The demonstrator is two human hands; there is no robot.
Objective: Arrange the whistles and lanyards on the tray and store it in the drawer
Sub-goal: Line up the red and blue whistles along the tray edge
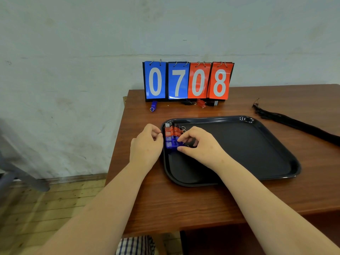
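A black tray [248, 144] lies on the wooden table. In its near-left corner several whistles sit in a tight column: a dark one at the back, red ones [170, 131], then blue ones [171, 143]. My right hand [198, 144] pinches the front blue whistle between thumb and fingertips. Just outside the tray's left rim, my left hand [147, 144] has loosely curled fingers at the tray edge beside the whistles and holds nothing. Another blue whistle [153, 106], a red whistle [201, 103] and dark whistles [212, 103] lie by the scoreboard. A bundle of black lanyards [294, 124] lies at the right.
A flip scoreboard [187, 80] reading 0708 stands at the table's back edge against the wall. The table's [184, 205] left edge runs just left of my left hand, with wooden floor below. A grey chair leg [22, 177] shows at the far left.
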